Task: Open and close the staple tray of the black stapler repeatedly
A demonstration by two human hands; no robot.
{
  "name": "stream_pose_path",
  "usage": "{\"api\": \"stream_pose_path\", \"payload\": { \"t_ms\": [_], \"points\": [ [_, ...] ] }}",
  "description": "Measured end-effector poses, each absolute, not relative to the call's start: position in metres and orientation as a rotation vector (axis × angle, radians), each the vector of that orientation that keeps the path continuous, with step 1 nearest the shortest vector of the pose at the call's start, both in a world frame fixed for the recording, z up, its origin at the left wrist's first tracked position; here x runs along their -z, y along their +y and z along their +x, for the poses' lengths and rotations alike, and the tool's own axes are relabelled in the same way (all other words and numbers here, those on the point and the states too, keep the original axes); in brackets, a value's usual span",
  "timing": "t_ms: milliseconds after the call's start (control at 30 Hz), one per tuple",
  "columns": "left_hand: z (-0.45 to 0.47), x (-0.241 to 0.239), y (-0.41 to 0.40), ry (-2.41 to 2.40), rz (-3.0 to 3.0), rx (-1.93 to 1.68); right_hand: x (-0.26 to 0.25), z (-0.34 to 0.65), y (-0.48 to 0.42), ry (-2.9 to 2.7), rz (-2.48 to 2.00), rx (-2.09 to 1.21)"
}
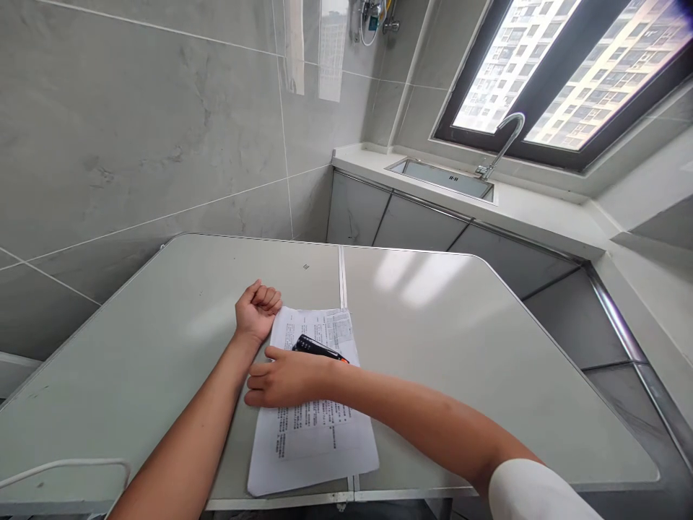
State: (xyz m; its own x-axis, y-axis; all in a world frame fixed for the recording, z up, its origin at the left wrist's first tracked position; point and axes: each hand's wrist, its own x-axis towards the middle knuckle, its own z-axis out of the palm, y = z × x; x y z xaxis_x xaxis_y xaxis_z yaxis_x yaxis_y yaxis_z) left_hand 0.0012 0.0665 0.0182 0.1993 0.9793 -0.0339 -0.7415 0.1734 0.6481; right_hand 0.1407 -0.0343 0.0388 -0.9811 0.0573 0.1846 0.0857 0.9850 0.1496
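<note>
A printed stack of paper sheets (314, 440) lies on the table, close to its front edge and across the middle seam. Beside the sheets' far left corner, my left hand (258, 310) rests on its side, curled into a fist with nothing visible in it. My right hand (286, 379) reaches across the sheets from the right, palm down. Its fingers are slightly apart and extend over the sheets' left edge. Just beyond this hand, a long black object (317, 348) with an orange bit, like a stapler, lies on the paper, partly hidden by my right forearm.
The pale folding table (433, 339) has a metal seam down its middle. A white cable (65, 462) loops at the front left. Behind stand a counter (541, 209) with a sink (444, 179) and a faucet (503, 144), below a window. A tiled wall (162, 130) rises at the left.
</note>
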Motion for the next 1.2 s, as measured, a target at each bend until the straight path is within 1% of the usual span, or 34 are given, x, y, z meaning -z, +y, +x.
{"api": "stream_pose_path", "payload": {
  "t_ms": [167, 267, 333, 400, 467, 500, 567, 633, 700, 1000, 1100, 1200],
  "points": [
    [-0.026, -0.019, 0.078, 0.682, 0.807, -1.446, -0.036, 0.109, -0.015, -2.895, -0.137, 0.287],
    [-0.03, -0.012, 0.08, 0.891, 1.089, -1.528, -0.035, 0.11, -0.024, -2.859, -0.261, 0.259],
    [-0.028, -0.007, 0.078, 1.098, 1.323, -1.474, -0.034, 0.121, -0.039, -2.776, -0.438, 0.2],
    [-0.022, -0.003, 0.076, 1.322, 1.609, -1.304, -0.033, 0.137, -0.055, -2.58, -0.779, 0.101],
    [-0.015, 0.0, 0.072, 1.476, 1.904, -1.012, -0.03, 0.155, -0.068, -2.295, -1.17, -0.04],
    [-0.011, 0.001, 0.071, 1.512, 2.031, -0.845, -0.028, 0.164, -0.072, -2.17, -1.309, -0.117],
    [-0.005, 0.003, 0.069, 1.542, 2.201, -0.562, -0.024, 0.178, -0.077, -2.059, -1.439, -0.264],
    [-0.002, 0.004, 0.068, 1.591, 2.276, -0.42, -0.02, 0.188, -0.077, -2.092, -1.461, -0.384],
    [-0.001, 0.006, 0.068, 1.643, 2.302, -0.371, -0.017, 0.194, -0.074, -2.134, -1.456, -0.453],
    [-0.001, 0.008, 0.068, 1.668, 2.316, -0.316, -0.014, 0.213, -0.061, -2.128, -1.288, -0.577],
    [0.0, 0.006, 0.066, 1.666, 2.323, -0.314, -0.01, 0.222, -0.062, -2.052, -1.239, -0.558],
    [0.0, 0.006, 0.066, 1.679, 2.315, -0.313, -0.003, 0.232, -0.064, -1.916, -1.21, -0.452]
  ]
}}
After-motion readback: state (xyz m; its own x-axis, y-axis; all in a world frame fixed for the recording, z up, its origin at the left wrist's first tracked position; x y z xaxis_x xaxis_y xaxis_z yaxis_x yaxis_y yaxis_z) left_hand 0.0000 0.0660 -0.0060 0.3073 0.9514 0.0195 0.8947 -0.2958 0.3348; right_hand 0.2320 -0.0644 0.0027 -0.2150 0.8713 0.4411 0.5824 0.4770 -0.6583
